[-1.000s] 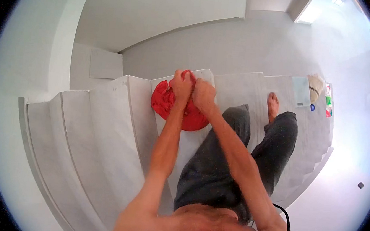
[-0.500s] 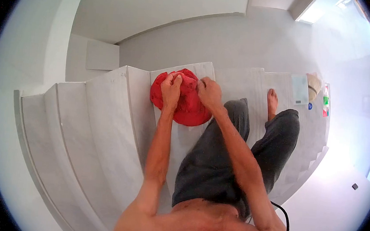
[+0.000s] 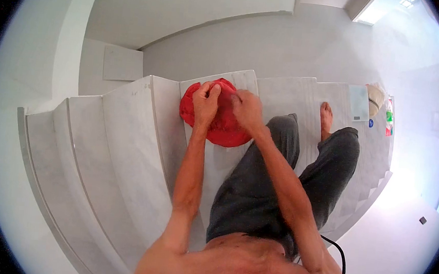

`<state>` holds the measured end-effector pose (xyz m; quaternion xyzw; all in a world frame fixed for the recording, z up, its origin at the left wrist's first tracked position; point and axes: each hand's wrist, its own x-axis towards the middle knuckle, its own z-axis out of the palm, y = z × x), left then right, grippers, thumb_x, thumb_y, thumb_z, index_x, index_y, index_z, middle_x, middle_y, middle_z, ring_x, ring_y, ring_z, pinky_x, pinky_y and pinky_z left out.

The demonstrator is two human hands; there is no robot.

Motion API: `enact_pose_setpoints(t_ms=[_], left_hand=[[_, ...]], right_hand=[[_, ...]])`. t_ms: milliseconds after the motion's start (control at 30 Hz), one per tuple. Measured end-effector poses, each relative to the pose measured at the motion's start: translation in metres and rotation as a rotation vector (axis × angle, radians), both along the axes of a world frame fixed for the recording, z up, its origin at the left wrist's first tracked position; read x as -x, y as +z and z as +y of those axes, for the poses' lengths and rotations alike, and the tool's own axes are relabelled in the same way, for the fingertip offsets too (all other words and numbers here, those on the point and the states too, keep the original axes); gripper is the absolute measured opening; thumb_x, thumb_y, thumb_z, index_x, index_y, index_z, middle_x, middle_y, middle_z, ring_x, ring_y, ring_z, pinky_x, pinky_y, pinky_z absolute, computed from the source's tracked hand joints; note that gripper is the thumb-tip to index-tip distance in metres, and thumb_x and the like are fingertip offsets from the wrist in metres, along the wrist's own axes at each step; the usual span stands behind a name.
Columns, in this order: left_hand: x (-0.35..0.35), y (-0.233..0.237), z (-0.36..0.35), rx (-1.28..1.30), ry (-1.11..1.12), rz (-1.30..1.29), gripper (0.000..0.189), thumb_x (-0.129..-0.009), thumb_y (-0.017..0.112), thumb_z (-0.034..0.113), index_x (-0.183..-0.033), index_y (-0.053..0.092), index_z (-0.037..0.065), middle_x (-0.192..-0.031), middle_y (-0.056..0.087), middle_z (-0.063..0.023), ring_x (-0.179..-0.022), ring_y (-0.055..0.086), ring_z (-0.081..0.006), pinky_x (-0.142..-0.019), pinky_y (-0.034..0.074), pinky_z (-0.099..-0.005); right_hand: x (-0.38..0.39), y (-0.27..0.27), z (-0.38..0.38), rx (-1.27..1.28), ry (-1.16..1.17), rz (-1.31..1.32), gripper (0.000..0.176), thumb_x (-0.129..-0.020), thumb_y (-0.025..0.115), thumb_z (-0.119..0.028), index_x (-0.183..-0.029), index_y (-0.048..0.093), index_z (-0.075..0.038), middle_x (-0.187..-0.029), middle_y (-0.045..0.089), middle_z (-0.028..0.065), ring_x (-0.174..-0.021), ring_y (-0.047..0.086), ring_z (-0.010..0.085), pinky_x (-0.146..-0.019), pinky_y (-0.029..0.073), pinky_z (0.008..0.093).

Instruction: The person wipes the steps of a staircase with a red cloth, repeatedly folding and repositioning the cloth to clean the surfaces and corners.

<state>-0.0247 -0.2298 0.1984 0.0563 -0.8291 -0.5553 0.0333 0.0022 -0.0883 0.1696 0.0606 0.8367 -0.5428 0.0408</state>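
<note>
A red, soft, round fabric piece (image 3: 228, 135), like a hat or pouch, lies on a pale stair step with its rim gathered and dark specks across its middle. Gripping its upper left edge is my left hand (image 3: 205, 105), thumb pressed against the fingers. My right hand (image 3: 248, 111) hovers over the right side of the fabric, fingers curled together and slightly blurred. Whatever its fingertips pinch is too small or hidden to make out. The inside of the fabric is partly covered by both hands.
Pale stairs (image 3: 123, 114) run across the view, around my legs in grey trousers (image 3: 248, 196). Beyond my bare foot (image 3: 326, 117) are a light tray-like panel (image 3: 357, 102), a beige bag (image 3: 375, 100), a blue cap (image 3: 370, 123) and a colourful packet (image 3: 389, 117). A black cable (image 3: 341, 257) hangs beside me.
My right hand's fingers have shifted slightly over the red fabric, near its right edge, and are blurred now. The left hand keeps its grip. The view has tilted a little.
</note>
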Motion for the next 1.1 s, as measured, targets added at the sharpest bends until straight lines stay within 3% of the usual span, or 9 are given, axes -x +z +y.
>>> enact_pose_setpoints(t_ms=[200, 300, 400, 500, 700, 800, 900, 1000, 1100], left_hand=[[-0.011, 0.009, -0.023, -0.031, -0.300, -0.086, 0.016, -0.091, 0.056, 0.005, -0.099, 0.069, -0.002, -0.090, 0.069, -0.0023, -0.086, 0.061, -0.0110, -0.078, 0.048, -0.0268], [-0.015, 0.004, -0.031, -0.110, -0.371, -0.168, 0.020, -0.094, 0.057, 0.013, -0.101, 0.071, -0.001, -0.094, 0.070, -0.0057, -0.092, 0.062, -0.0138, -0.085, 0.048, -0.0277], [-0.012, 0.005, -0.027, -0.093, -0.301, -0.271, 0.026, -0.097, 0.060, 0.022, -0.101, 0.071, -0.001, -0.088, 0.070, -0.0054, -0.086, 0.062, -0.0133, -0.080, 0.049, -0.0279], [-0.001, 0.016, -0.021, 0.163, -0.258, -0.324, 0.028, -0.096, 0.066, 0.025, -0.097, 0.070, -0.002, -0.078, 0.067, -0.0007, -0.072, 0.058, -0.0099, -0.065, 0.047, -0.0273], [-0.001, 0.009, -0.014, 0.153, -0.279, -0.353, 0.024, -0.087, 0.074, 0.025, -0.093, 0.071, 0.001, -0.070, 0.064, -0.0031, -0.064, 0.056, -0.0114, -0.060, 0.045, -0.0290], [-0.001, 0.010, -0.015, 0.354, -0.395, -0.265, 0.020, -0.084, 0.073, 0.020, -0.097, 0.072, 0.004, -0.073, 0.065, -0.0084, -0.068, 0.062, -0.0212, -0.065, 0.049, -0.0350], [0.002, 0.004, -0.011, 0.659, -0.423, -0.032, 0.020, -0.086, 0.070, 0.017, -0.102, 0.070, 0.006, -0.095, 0.071, -0.0142, -0.084, 0.068, -0.0348, -0.075, 0.053, -0.0420], [0.002, -0.003, -0.005, 0.653, -0.299, 0.172, 0.015, -0.086, 0.067, 0.014, -0.096, 0.067, 0.004, -0.099, 0.070, -0.0155, -0.092, 0.067, -0.0364, -0.078, 0.052, -0.0432], [0.000, -0.014, -0.004, 0.480, -0.210, 0.059, 0.012, -0.085, 0.068, 0.014, -0.091, 0.064, 0.004, -0.088, 0.068, -0.0166, -0.088, 0.064, -0.0374, -0.079, 0.051, -0.0469]], right_hand=[[0.007, -0.021, 0.006, 0.086, -0.095, -0.023, 0.025, -0.090, 0.056, -0.022, -0.091, 0.070, -0.002, -0.090, 0.068, 0.0241, -0.089, 0.065, 0.0431, -0.079, 0.050, 0.0508], [0.005, -0.026, 0.004, 0.151, -0.129, -0.043, 0.025, -0.089, 0.056, -0.021, -0.093, 0.071, -0.002, -0.089, 0.068, 0.0239, -0.088, 0.065, 0.0435, -0.078, 0.050, 0.0499], [0.004, -0.022, 0.001, 0.140, -0.140, -0.053, 0.024, -0.089, 0.057, -0.021, -0.093, 0.070, -0.001, -0.087, 0.067, 0.0242, -0.086, 0.065, 0.0438, -0.075, 0.049, 0.0491], [0.008, -0.019, -0.002, 0.123, -0.148, -0.033, 0.024, -0.088, 0.058, -0.021, -0.092, 0.069, 0.000, -0.086, 0.067, 0.0245, -0.084, 0.065, 0.0440, -0.074, 0.049, 0.0488], [0.009, -0.025, -0.006, 0.123, -0.168, -0.046, 0.023, -0.089, 0.057, -0.021, -0.085, 0.066, 0.000, -0.083, 0.065, 0.0245, -0.082, 0.063, 0.0450, -0.072, 0.047, 0.0505], [0.005, -0.031, -0.009, 0.089, -0.170, 0.012, 0.022, -0.091, 0.056, -0.020, -0.086, 0.064, 0.000, -0.084, 0.065, 0.0246, -0.083, 0.063, 0.0461, -0.071, 0.047, 0.0516], [-0.001, -0.034, -0.013, 0.052, -0.180, 0.048, 0.019, -0.092, 0.056, -0.019, -0.090, 0.062, -0.001, -0.084, 0.064, 0.0244, -0.083, 0.061, 0.0472, -0.071, 0.046, 0.0523], [-0.007, -0.027, -0.014, 0.076, -0.178, 0.067, 0.017, -0.093, 0.057, -0.018, -0.093, 0.061, -0.002, -0.084, 0.063, 0.0239, -0.083, 0.061, 0.0474, -0.071, 0.046, 0.0530], [-0.009, -0.026, -0.014, 0.072, -0.154, 0.083, 0.017, -0.093, 0.058, -0.018, -0.093, 0.061, -0.001, -0.087, 0.063, 0.0236, -0.085, 0.061, 0.0467, -0.073, 0.046, 0.0535]])
